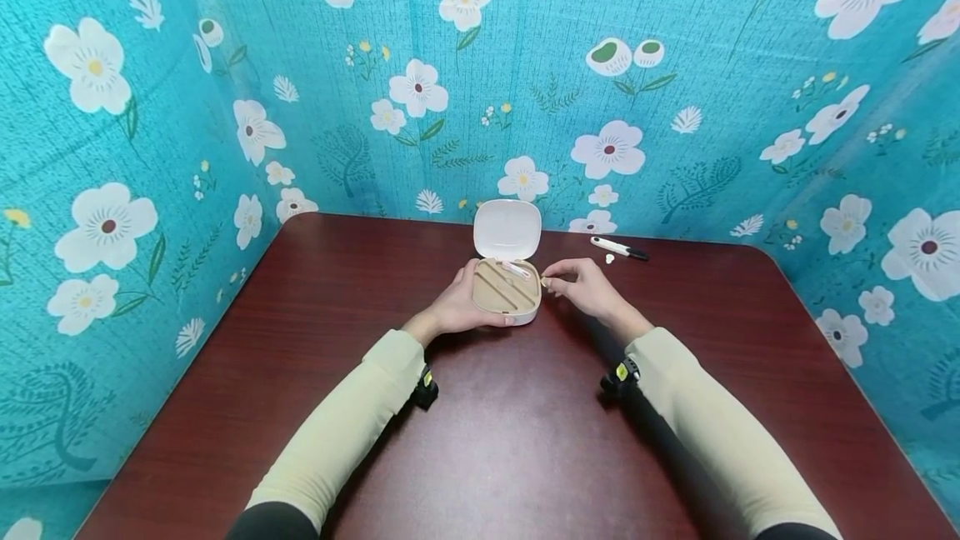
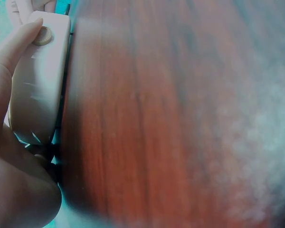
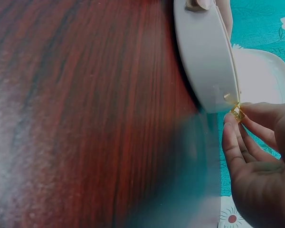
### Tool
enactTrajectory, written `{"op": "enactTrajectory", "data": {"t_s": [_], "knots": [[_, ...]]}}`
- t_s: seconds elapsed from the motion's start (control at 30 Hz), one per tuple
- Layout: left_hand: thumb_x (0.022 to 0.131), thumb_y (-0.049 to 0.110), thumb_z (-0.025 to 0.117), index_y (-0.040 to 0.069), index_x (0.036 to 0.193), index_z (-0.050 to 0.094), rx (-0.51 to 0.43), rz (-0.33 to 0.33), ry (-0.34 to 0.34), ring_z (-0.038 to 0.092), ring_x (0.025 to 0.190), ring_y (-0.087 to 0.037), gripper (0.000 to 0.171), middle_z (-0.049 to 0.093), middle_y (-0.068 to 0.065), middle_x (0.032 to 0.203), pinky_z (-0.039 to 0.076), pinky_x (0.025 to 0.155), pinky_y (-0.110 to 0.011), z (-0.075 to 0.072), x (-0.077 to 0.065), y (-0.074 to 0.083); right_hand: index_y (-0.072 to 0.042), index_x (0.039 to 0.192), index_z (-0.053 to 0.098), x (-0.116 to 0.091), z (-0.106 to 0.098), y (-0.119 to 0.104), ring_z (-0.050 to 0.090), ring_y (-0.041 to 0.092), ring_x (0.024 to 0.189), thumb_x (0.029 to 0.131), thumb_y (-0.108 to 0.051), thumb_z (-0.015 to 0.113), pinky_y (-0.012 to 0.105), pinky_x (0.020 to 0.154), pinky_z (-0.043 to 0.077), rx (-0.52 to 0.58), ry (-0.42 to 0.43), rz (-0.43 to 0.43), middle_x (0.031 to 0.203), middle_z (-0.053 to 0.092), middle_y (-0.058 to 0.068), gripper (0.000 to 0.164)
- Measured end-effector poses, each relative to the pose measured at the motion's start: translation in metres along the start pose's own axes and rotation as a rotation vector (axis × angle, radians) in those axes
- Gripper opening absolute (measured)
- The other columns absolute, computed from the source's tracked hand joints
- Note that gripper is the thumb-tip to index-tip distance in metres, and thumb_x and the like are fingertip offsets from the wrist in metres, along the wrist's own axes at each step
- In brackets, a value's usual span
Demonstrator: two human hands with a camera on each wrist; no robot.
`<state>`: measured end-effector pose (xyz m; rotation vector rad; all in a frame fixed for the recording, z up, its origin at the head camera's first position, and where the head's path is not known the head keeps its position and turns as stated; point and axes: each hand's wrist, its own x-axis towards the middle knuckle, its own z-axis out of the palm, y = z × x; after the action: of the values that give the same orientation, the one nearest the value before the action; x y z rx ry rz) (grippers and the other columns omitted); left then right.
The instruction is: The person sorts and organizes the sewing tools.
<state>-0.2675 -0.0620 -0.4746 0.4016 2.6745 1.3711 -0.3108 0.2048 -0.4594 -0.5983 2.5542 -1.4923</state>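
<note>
A white case (image 1: 525, 317) stands on the table with its lid (image 1: 507, 228) raised. Its beige inside is split by slanting dividers, and a slim white and pink item (image 1: 516, 270) lies toward the back. My left hand (image 1: 459, 303) grips the case from the left, the thumb along the front at a round clasp (image 2: 42, 36). At the case's right rim my right hand (image 1: 588, 288) pinches a small shiny gold piece (image 3: 237, 113) between thumb and fingertips. Its exact kind I cannot tell. The case's inside is hidden in both wrist views.
Behind the right hand lie a white and black pen-shaped item (image 1: 618, 248) and a tiny white object (image 1: 610, 258). The dark red wooden table (image 1: 495, 440) ends at a blue flowered cloth (image 1: 480, 107) at the back and sides.
</note>
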Motion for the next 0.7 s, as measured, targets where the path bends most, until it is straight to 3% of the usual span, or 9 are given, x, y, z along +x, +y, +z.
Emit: {"op": "enactTrajectory", "data": {"t_s": [0.27,0.47,0.7], "knots": [[0.061,0.051,0.096,0.018,0.149,0.031,0.002,-0.013,-0.005,0.05,0.123,-0.023,0.114,0.042,-0.01,0.139,0.041,0.106,-0.041,0.004,0.01,-0.011,0.006,0.111,0.072,-0.005,-0.001,-0.004,0.069,0.038,0.085,0.097,0.0,0.067,0.045,0.076,0.059,0.012,-0.02,0.0,0.094,0.072,0.021,0.017],[0.063,0.052,0.095,0.017,0.149,0.03,0.02,-0.025,-0.009,0.05,0.124,-0.024,0.114,0.042,-0.011,0.14,0.041,0.106,-0.042,0.003,0.007,-0.009,0.003,0.111,0.074,-0.005,0.004,-0.018,0.069,0.032,0.086,0.095,0.0,0.068,0.049,0.078,0.058,0.01,-0.032,-0.043,0.099,0.074,0.016,0.017],[0.065,0.049,0.095,0.016,0.15,0.031,0.012,-0.015,-0.008,0.051,0.121,-0.024,0.111,0.043,-0.011,0.139,0.042,0.105,-0.042,-0.001,-0.001,0.001,-0.001,0.108,0.076,-0.001,0.015,-0.034,0.068,0.021,0.088,0.092,-0.003,0.072,0.029,0.075,0.054,-0.077,-0.046,-0.1,0.102,0.075,0.01,0.016]]}}
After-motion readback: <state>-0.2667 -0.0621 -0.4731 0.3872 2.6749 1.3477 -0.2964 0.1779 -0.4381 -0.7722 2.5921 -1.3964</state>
